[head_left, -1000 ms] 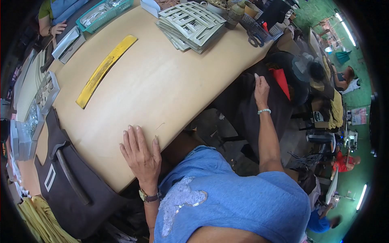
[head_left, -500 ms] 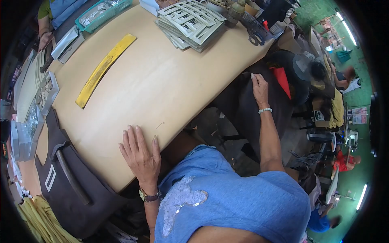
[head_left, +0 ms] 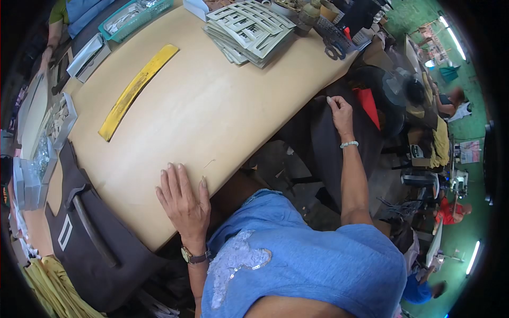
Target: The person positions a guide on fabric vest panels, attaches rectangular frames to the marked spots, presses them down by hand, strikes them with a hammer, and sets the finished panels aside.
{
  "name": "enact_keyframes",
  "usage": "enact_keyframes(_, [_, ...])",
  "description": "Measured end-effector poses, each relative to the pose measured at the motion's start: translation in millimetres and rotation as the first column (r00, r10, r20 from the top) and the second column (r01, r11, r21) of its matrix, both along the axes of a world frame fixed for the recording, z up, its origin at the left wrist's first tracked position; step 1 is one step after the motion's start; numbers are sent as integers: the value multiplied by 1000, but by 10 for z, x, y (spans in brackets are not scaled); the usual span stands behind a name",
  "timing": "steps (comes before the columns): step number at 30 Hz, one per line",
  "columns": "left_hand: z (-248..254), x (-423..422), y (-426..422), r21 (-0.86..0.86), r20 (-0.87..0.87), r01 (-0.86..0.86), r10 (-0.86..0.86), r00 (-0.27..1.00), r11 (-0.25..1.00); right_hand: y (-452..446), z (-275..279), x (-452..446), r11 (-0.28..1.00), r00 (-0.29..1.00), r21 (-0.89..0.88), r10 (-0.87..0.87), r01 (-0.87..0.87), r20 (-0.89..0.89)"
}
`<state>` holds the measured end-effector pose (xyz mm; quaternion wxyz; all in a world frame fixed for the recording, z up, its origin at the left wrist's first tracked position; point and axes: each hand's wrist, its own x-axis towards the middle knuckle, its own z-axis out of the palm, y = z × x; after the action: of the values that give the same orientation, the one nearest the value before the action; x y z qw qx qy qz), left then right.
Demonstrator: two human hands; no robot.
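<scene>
My left hand (head_left: 184,204) lies flat on the tan tabletop (head_left: 185,111) near its front edge, fingers stretched out and holding nothing. A small thread-like mark sits on the surface just beyond its thumb. Off the table's right edge, my right hand (head_left: 342,117) pinches the upper edge of a dark brown cloth (head_left: 339,153) that hangs down. A red piece (head_left: 367,108) shows right beside that cloth. Farther up the table rests a yellow curved strip (head_left: 135,87) with dark smudges, apart from both hands.
A hammer (head_left: 93,228) lies on dark brown material (head_left: 111,275) at the left. Stacked cut-out templates (head_left: 249,29), scissors (head_left: 334,49) and a teal basket (head_left: 135,21) line the far side. Boxes (head_left: 63,119) stand at the left edge. A co-worker's arm (head_left: 54,37) reaches in at top left.
My right hand has shifted very slightly, still pinching the cloth. My left hand stays put. The co-worker's hand at top left has moved down and left, and the pale sheets there have shifted.
</scene>
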<state>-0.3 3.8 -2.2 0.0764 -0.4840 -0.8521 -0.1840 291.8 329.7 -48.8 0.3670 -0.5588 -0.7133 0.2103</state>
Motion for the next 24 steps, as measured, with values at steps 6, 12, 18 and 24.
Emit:
enact_keyframes(6, [-1,2,-4,-5,2,2,-2,1000,1000,15,-29,42,1000,990,7,0,-1,142])
enact_keyframes(12, [-9,0,-4,-6,0,3,-3,1000,1000,42,-47,127,996,989,75,-55,45,135])
enact_keyframes(18, [0,2,4,-13,1,5,-5,1000,1000,50,153,158,970,994,219,-109,109,-13])
enact_keyframes(24, [-16,-7,6,-9,-6,11,-11,1000,1000,128,448,218,865,925,337,-317,372,-208])
